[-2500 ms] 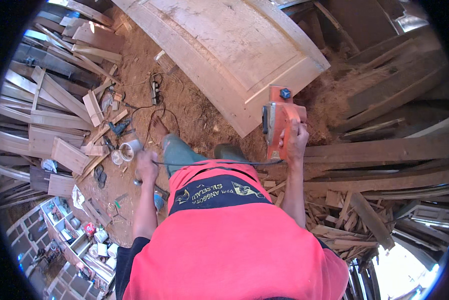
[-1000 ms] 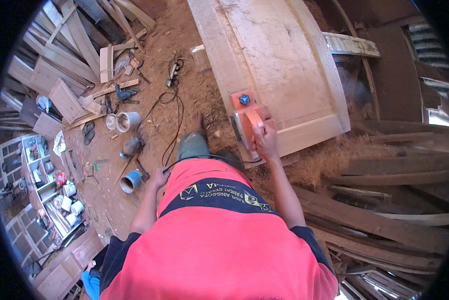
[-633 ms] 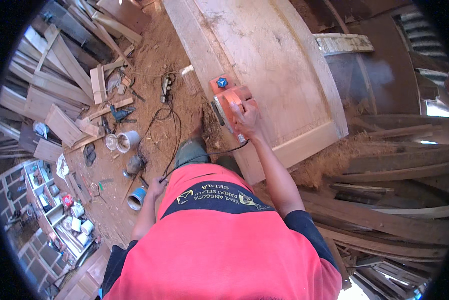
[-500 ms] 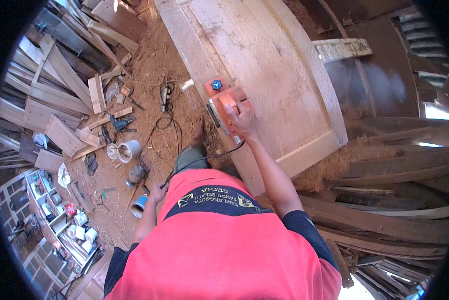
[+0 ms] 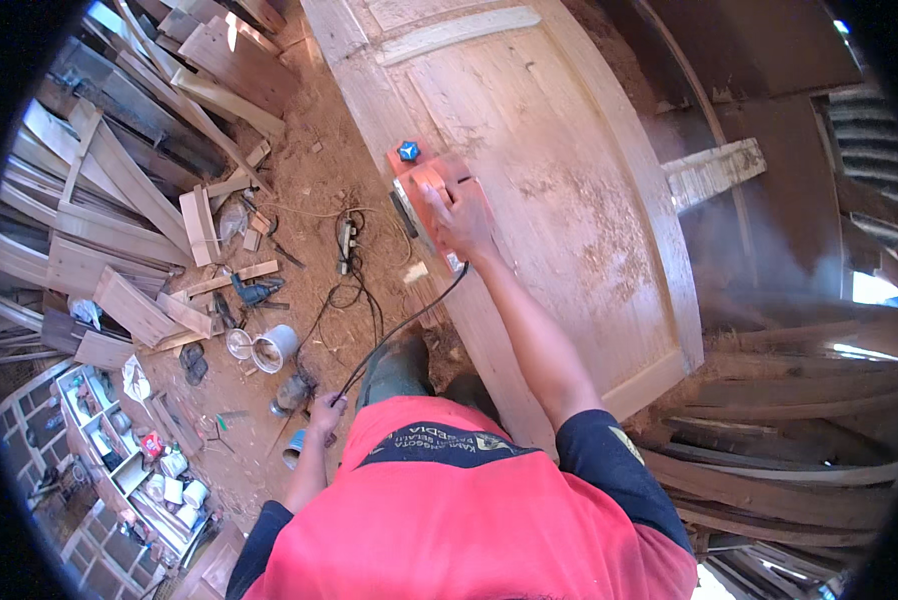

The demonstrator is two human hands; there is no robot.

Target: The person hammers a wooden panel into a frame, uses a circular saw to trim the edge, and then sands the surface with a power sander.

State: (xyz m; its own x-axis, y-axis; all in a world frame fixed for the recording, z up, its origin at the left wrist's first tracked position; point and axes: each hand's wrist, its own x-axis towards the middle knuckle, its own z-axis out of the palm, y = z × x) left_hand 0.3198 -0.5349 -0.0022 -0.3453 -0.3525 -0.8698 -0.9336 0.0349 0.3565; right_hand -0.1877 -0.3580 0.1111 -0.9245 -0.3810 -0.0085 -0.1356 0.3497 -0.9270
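Note:
My right hand is wrapped round the handle of an orange electric planer with a blue front knob. The planer lies flat on the near left edge strip of a large panelled wooden door. Its black cord runs back from the tool toward my waist. There my left hand grips the cord, low at my left side and apart from the door. Wood shavings lie on the door's panels, and pale dust hangs off its right side. The planer's underside is hidden.
A power strip and tangled cord lie on the shavings-covered floor. Left of them are a blue drill, a white bucket and stacked boards. A wooden support sticks out beyond the door. Long planks fill the right.
The planer and my right hand have moved forward along the door's left edge, away from me. My view has shifted, showing more of the door's far end. My left hand still holds the cord.

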